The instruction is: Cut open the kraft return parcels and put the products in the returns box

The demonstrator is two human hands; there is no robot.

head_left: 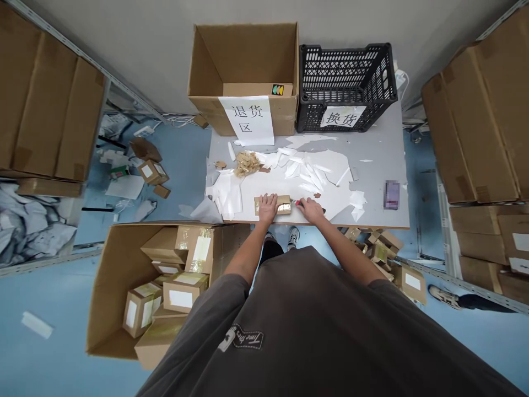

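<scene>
A small taped cardboard box (284,207) lies near the front edge of the table. Across its left part rests my left hand (268,208), fingers over the top, holding it against the surface. My right hand (311,211) is closed around a box cutter (298,203) with a red part at the front. The cutter's tip points left at the box's right end; whether it touches the cardboard I cannot tell. Torn white paper (308,168) lies behind the box, beside a crumpled wad of brown tape (247,164).
At the table's back stand a labelled open carton (243,117) and a black plastic crate (347,91). A large carton of small boxes (99,309) is at my left. More boxes (378,248) lie below right, near another person's shoe (444,296). A purple item (391,195) lies on the right.
</scene>
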